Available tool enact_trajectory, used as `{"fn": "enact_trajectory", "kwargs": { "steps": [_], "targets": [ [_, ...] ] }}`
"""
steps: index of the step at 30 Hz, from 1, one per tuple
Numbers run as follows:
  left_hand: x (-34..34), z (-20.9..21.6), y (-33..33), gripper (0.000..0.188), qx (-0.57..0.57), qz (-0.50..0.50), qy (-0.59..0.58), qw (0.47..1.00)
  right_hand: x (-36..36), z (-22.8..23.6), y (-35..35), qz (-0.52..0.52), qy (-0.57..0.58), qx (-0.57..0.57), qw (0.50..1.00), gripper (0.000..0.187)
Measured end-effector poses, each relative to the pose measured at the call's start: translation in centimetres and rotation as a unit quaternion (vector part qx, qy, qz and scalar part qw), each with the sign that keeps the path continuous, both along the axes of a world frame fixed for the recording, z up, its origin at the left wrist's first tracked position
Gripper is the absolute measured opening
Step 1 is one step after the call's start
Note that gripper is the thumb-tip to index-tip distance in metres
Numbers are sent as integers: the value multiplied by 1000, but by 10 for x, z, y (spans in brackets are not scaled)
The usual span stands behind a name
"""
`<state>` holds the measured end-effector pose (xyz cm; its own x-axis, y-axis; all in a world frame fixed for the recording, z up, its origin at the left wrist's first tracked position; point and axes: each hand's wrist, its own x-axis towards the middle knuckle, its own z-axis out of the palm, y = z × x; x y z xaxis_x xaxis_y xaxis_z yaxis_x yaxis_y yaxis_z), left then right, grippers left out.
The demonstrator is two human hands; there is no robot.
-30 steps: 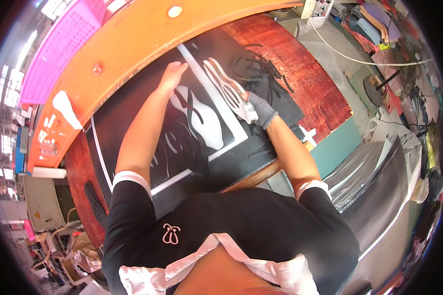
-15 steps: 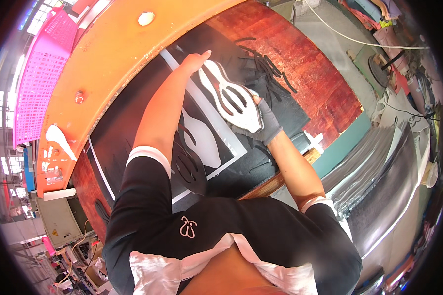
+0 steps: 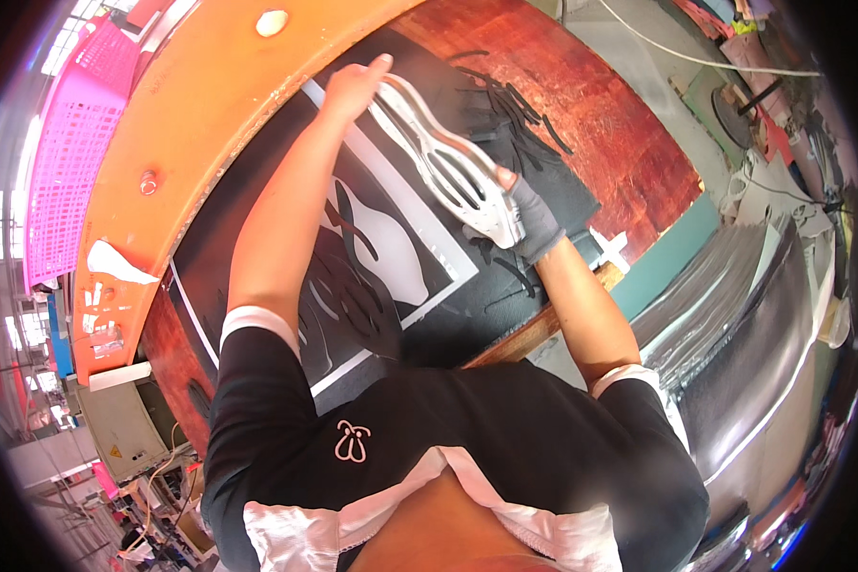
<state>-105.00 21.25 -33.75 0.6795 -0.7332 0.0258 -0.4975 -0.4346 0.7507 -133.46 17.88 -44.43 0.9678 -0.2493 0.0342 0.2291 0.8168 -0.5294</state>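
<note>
Between my two hands is a cutting die (image 3: 431, 143), a long, curvy silver-and-white metal frame with slots in its wider end. My bare left hand (image 3: 353, 90) grips its narrow far end, thumb up. At the wide near end, my right hand (image 3: 536, 221), in a grey glove with bare fingertips, is closed on the edge. The die is tilted, so its side wall shows. Under it lies a black sheet (image 3: 227, 227) with a die-shaped opening (image 3: 391, 255) through which a pale surface shows. Dark cut pieces (image 3: 348, 305) lie by that opening.
The red-brown cutting board (image 3: 629, 124) carries thin black offcut strips (image 3: 520, 114) on the right. A wide orange machine beam (image 3: 200, 91) spans the far left, bearing a white scrap (image 3: 119, 262). Beyond it stands a pink basket (image 3: 78, 172). Shiny dark sheeting (image 3: 734, 362) hangs at right.
The die has tipped in my hands, showing more of its side wall. My left hand has moved up and to the left, and my right hand slightly to the right.
</note>
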Motion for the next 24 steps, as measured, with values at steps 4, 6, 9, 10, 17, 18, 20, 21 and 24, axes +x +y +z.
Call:
{"fn": "enact_trajectory", "kwargs": {
  "steps": [4, 6, 9, 10, 17, 18, 20, 21, 24],
  "targets": [
    [-19, -11, 51, 34, -228, 29, 216, 949, -18, -11, 18, -196, 151, -323, 914, 104],
    [-19, -19, 70, 30, -285, 18, 254, 924, -20, -16, 32, -249, 142, -431, 856, 105],
    [-18, -28, 88, 31, -304, 28, 297, 905, -23, -17, 47, -324, 131, -599, 721, 105],
    [-18, -29, 91, 32, -300, 21, 308, 903, -24, -16, 51, -348, 125, -651, 662, 104],
    [-23, -33, 87, 34, -232, -23, 284, 930, -36, -10, 61, -315, 165, -562, 746, 101],
    [-26, -30, 82, 34, -219, -26, 275, 936, -38, -10, 60, -290, 177, -505, 793, 101],
    [-30, -14, 62, 32, -123, -33, 196, 972, -41, -9, 55, -258, 185, -383, 867, 99],
    [-34, -3, 50, 31, -78, -38, 156, 984, -43, -8, 52, -251, 182, -321, 895, 98],
    [-48, 43, -5, 29, 62, -106, -98, 988, -48, 0, 42, -218, 112, -108, 963, 96]
  ]
}}
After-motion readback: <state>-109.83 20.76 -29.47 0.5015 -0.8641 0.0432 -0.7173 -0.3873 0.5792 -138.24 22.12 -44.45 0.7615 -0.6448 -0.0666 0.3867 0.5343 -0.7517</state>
